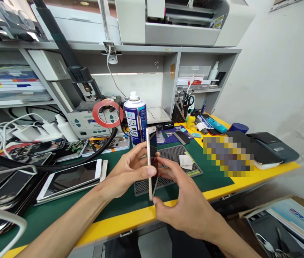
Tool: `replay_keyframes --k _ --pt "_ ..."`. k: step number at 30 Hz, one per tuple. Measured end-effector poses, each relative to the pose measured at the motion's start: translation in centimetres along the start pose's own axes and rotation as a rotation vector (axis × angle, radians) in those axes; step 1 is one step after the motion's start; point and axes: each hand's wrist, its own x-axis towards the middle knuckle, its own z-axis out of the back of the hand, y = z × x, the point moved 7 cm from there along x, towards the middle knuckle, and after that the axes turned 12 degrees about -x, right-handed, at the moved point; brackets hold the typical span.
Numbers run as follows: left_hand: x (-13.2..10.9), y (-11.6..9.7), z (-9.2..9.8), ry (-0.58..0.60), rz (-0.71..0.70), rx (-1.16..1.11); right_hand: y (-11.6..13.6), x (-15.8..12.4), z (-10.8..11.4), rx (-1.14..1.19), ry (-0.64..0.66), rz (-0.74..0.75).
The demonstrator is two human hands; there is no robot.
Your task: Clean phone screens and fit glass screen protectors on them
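Observation:
A phone (152,140) with a pale gold edge and a dark screen stands nearly upright between my hands, seen almost edge-on. My left hand (133,165) grips its left side, thumb across the edge and fingers behind. On the other side, my right hand (182,190) holds it too, with the thumb at the lower end and fingers against the dark face. A thin wedge shows near the bottom; I cannot tell whether the screen is apart from the frame. Beneath lies a grey perforated mat (168,152) with a folded white cloth (186,162) on it.
A blue spray can (135,120) stands just behind the phone, beside a roll of red tape (95,114). To the left lie a white phone (71,179) and stacked dark phones (9,190). A black cable (60,167) crosses there. The yellow table edge (125,221) runs in front.

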Motion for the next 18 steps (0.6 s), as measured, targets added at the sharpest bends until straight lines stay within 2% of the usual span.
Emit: replay_keyframes --k 5,9,13,15,18 --pt "-0.4 -0.7 -0.6 -0.008 -0.031 -0.075 -0.1 -0.2 0.7 0.133 -0.01 0.013" --pt "-0.8 -1.3 -1.0 -0.083 -0.019 -0.247 -2.0 -0.7 1.0 0.469 -0.043 -0.159" --pt "-1.1 -0.9 -1.4 -0.142 0.111 -0.349 -3.0 -1.5 -1.2 0.831 0.059 -0.371" --pt "-1.1 -0.7 -1.7 -0.135 0.157 -0.381 -2.5 -1.8 -2.3 0.922 0.111 -0.4" --pt "-1.1 -0.3 -2.1 -0.128 0.206 -0.412 -1.8 -1.9 -3.1 0.982 0.099 -0.398"
